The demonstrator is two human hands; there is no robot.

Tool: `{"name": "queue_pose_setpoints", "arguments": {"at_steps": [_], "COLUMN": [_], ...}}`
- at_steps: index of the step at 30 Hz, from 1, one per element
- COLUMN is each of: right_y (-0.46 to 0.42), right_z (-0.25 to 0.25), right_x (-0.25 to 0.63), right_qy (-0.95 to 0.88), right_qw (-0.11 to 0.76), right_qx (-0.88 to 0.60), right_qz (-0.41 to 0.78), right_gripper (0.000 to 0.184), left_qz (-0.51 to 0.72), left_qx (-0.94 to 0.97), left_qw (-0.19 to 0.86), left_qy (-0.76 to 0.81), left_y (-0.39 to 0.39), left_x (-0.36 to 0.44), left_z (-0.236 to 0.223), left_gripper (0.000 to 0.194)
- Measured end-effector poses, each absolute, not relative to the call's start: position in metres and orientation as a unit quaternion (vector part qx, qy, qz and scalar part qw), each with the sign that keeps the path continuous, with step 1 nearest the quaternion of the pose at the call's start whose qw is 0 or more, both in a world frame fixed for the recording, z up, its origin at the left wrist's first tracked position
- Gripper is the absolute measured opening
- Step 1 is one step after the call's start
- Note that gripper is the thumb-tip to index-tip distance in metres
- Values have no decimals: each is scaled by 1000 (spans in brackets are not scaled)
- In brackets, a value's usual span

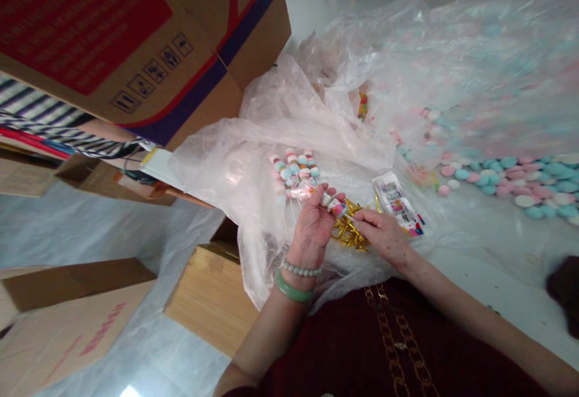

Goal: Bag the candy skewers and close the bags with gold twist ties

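My left hand (312, 228) is closed around a small plastic-wrapped stick of pastel candies (333, 205), its fingers curling over the wrapped end. My right hand (382, 234) comes in from the right, with its thumb and forefinger pinching at that packet's tip, next to a tangle of gold twist ties (348, 231). Beyond my left hand lies a heap of pink and blue candy sticks (294, 171). A flat printed packet (398, 204) rests just past my right hand. Pink, blue and white candy discs (534, 189) spread across the table at the right.
Crumpled clear plastic sheeting (235, 168) lies under and around my hands. A large cardboard box (136, 41) looms at the upper left beside striped cloth (40, 107). A wooden crate (208, 294) and another cardboard box (67, 330) stand low at the left.
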State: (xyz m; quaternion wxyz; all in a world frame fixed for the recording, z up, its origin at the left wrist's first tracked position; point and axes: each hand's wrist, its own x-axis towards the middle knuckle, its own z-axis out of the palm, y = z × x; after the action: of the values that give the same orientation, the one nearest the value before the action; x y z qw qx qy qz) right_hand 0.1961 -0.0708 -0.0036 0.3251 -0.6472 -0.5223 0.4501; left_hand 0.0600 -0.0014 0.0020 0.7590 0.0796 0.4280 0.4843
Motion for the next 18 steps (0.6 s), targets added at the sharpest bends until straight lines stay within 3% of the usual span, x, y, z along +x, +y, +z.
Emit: {"name": "queue_pose_setpoints", "arguments": {"at_steps": [3, 6, 11, 18], "right_y": [-72, -69, -61, -58], "right_z": [0, 0, -2, -10], "right_x": [188, 179, 175, 192], "right_qy": [-494, -361, -119, -64], "right_qw": [336, 369, 396, 382], "right_qx": [-656, -594, -361, -323], "right_qz": [461, 617, 836, 864], "right_gripper": [15, 13, 17, 17], "left_qz": [492, 480, 443, 457], "left_qx": [97, 103, 111, 89], "left_qw": [759, 768, 789, 785], "left_qy": [415, 411, 410, 409], "left_y": [-1, -3, -4, 2], "left_x": [60, 61, 57, 49], "left_z": [1, 2, 5, 2], "left_gripper": [23, 23, 25, 19]}}
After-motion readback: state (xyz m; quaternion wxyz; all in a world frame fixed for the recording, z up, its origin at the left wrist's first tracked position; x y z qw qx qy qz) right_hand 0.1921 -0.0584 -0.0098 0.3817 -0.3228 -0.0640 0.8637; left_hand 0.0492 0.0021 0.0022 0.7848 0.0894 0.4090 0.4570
